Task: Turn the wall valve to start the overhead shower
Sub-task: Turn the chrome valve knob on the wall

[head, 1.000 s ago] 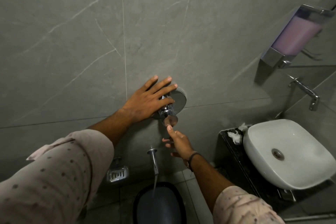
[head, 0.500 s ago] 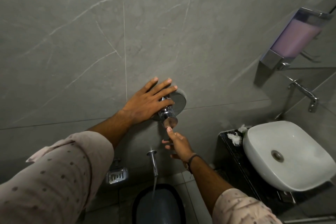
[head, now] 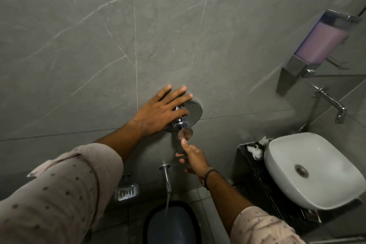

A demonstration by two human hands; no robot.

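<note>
Valve [head: 183, 124] under splayed left hand [head: 158, 113]; right hand [head: 193, 157] fingertip touches knob end.

The wall valve [head: 185, 123] juts from the wall, with the left hand [head: 158, 112] laid over it from the left and the right hand [head: 193, 157] just below it. Under them a spout [head: 167, 179] runs water into a bucket [head: 172, 224]. A soap dish [head: 126, 192] sits left of the spout. To the right, a basin [head: 309, 172] rests on a table [head: 257, 182], below a tap [head: 332, 105] and a soap dispenser [head: 316, 45].
</note>
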